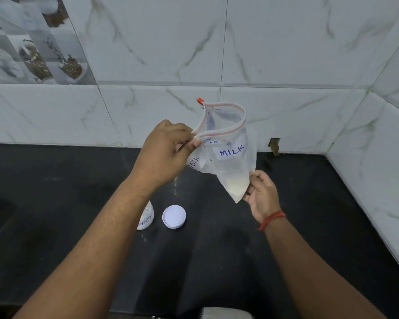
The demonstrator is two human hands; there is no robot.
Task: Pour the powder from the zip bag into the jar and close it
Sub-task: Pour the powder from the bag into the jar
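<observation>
On the black counter (217, 261) a white lid (174, 216) lies flat beside the jar (146, 216), which the left forearm mostly hides. Marbled tiles (274, 54) rise behind. The zip bag (228, 155), its mouth gaping and a little powder low inside, is held above the counter: the left hand (164, 153) pinches its rim, the right hand (262, 194) pinches the lower corner, hands apart.

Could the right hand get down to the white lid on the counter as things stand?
Probably not yet: the right hand has its grip on the zip bag's lower corner. The white lid lies uncovered on the counter, so the path looks free once that hand lets go.
</observation>
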